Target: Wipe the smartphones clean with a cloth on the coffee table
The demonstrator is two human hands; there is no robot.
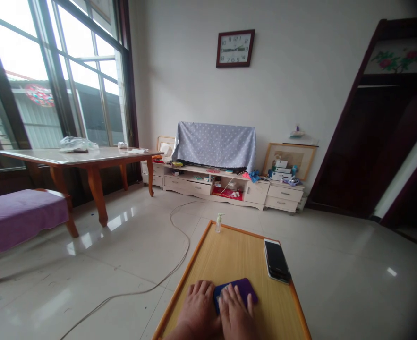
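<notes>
A flat purple-and-blue rectangular thing with rounded corners (248, 288) lies on the small wooden table (229, 250). My right hand (234, 309) rests over its left half, fingers stretched out and slightly spread. A small whitish patch shows by those fingertips; I cannot make out what it is. Against the left edge of the purple-and-blue thing lies my left hand (199, 304), palm down, its fingers extended over the tabletop and its thumb side hidden. To the right, a dark-screened phone (277, 259) sits on top of another pale flat item near the table's edge.
A clear pump bottle (218, 224) stands at the table's far left corner. A cable (173, 271) runs across the tiled floor. Farther off are a low white cabinet (187, 185), a cloth-covered screen (215, 144), a larger table (88, 158) and a purple-covered bench (24, 215).
</notes>
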